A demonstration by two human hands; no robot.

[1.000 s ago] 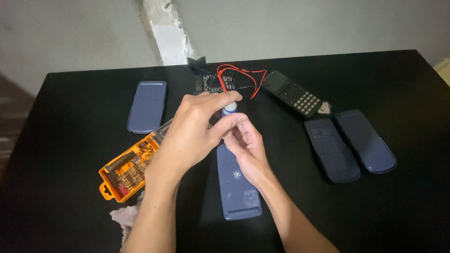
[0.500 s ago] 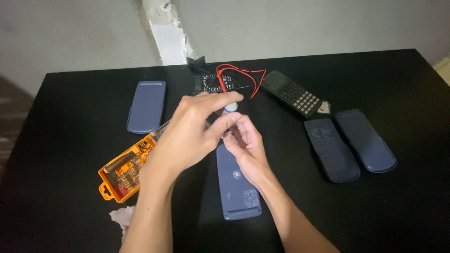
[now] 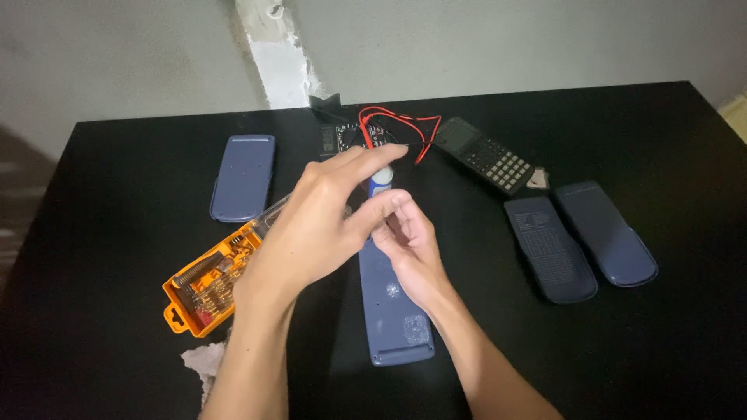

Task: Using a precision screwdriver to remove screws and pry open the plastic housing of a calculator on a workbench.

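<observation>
Your left hand (image 3: 311, 225) and right hand (image 3: 408, 241) meet right over the top end of the blue case (image 3: 393, 299), which lies on the worktop (image 3: 117, 163) with its long side running away from you. Both grips pinch narrow around a small white-blue piece (image 3: 380, 178), left hand on top. The orange bit box (image 3: 206, 284) sits just left of the case.
</observation>
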